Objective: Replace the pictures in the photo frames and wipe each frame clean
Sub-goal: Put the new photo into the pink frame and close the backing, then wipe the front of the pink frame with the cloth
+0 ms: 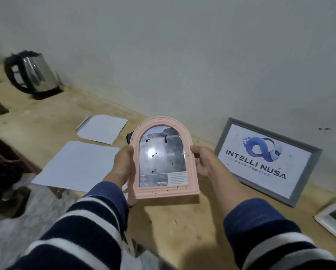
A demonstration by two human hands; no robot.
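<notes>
I hold a pink arched photo frame (164,189) upright over the wooden table (173,221), its glass facing me. Dark specks dot the glass and the pink rim, and a picture shows behind the glare. My left hand (123,164) grips the frame's left edge and my right hand (202,159) grips its right edge. A grey rectangular frame (224,133) with a logo print leans on the wall at the right. A white frame (326,223) lies at the far right edge, partly cut off.
Two white sheets lie on the table at the left: a large one (75,166) and a smaller one (103,128) with a rounded end. A steel kettle (34,75) stands at the back left near the wall. Dark items sit at the left edge.
</notes>
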